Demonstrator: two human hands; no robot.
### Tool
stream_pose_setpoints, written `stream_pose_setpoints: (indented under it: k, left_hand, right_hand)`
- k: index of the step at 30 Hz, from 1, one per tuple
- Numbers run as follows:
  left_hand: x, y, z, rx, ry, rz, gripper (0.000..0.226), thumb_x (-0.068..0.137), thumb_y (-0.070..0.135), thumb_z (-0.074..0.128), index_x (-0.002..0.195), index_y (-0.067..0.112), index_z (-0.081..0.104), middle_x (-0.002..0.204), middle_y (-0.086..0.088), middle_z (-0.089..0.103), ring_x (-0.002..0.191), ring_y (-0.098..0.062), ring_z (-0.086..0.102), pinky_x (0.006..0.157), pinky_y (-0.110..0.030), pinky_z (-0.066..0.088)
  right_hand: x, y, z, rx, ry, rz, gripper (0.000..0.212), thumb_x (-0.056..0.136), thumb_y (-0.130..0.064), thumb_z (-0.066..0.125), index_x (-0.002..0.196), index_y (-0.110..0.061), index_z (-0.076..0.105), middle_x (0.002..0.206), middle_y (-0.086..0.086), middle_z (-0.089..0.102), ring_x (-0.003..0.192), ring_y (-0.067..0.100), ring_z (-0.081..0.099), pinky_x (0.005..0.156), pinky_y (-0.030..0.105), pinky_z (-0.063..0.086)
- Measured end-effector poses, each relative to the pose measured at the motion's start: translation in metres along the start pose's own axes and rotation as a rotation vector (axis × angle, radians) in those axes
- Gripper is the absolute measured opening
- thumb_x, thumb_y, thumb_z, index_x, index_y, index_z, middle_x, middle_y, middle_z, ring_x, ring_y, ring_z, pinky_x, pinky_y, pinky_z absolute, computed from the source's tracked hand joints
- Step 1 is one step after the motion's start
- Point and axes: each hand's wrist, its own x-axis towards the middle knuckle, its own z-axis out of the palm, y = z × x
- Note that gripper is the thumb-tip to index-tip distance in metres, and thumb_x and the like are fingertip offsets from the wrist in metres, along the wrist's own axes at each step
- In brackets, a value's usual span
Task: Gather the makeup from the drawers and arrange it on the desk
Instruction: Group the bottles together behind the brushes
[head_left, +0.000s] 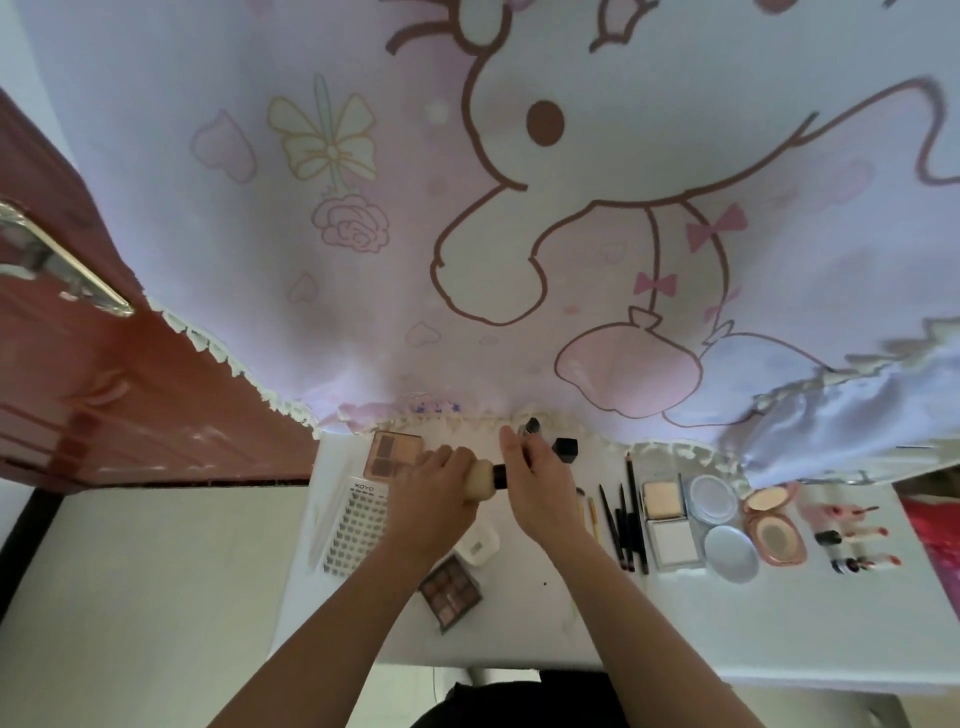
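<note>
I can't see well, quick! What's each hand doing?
Left hand: closed around the brush head.
Right hand: closed on the brush's dark handle.

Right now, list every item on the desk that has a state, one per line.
Brush: held by both hands, off the desk
Left hand: closed on the brush head
Right hand: gripping the brush handle
Pink compact: open
Square powder compact: open
Brown eyeshadow palette: open, lying flat

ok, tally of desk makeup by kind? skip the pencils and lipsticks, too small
Eyeshadow palettes: 2
Lash tray: 1
Square compact: 1
Round compacts: 2
Brush, in both hands: 1
Total: 7
</note>
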Motion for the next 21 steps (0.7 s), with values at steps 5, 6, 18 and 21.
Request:
stream_pose_setpoints:
  k: [5,6,18,21]
  left_hand:
    - [-0.005,0.006,-0.008,0.036,0.033,0.048,0.036,0.046,0.009,0.084,0.073,0.020,0.063,0.061,0.007,0.058,0.050,-0.016,0.057,0.034,-0.027,0.041]
    - [-0.007,0.006,-0.009,0.016,0.013,0.039,0.037,0.045,0.009,0.085,0.073,0.021,0.063,0.061,0.007,0.059,0.049,-0.015,0.056,0.035,-0.025,0.038]
    - [-0.018,0.019,-0.010,-0.199,-0.203,-0.083,0.019,0.082,0.022,0.063,0.100,0.028,0.064,0.092,0.009,0.067,0.081,-0.016,0.062,0.064,-0.029,0.049]
    - [-0.018,0.021,-0.009,-0.122,-0.155,-0.048,0.021,0.082,0.018,0.061,0.101,0.027,0.064,0.092,0.008,0.065,0.081,-0.018,0.062,0.062,-0.028,0.045]
  right_hand:
    - [-0.014,0.004,-0.012,-0.421,0.024,-0.168,0.030,0.105,-0.035,0.037,0.117,-0.014,0.054,0.100,0.004,0.061,0.079,0.027,0.059,0.066,0.033,0.041]
    - [-0.020,0.003,-0.012,-0.376,0.054,-0.207,0.023,0.102,-0.022,0.047,0.118,-0.010,0.057,0.105,0.007,0.062,0.074,0.029,0.061,0.059,0.032,0.039]
    - [-0.043,0.009,-0.017,-0.273,0.047,-0.244,0.018,0.098,-0.017,0.041,0.099,-0.030,0.054,0.051,-0.004,0.048,0.045,0.014,0.042,0.049,0.034,0.034]
    - [-0.045,0.010,-0.016,-0.213,0.121,-0.170,0.019,0.099,-0.018,0.041,0.096,-0.029,0.056,0.055,-0.005,0.051,0.047,0.011,0.043,0.049,0.028,0.029]
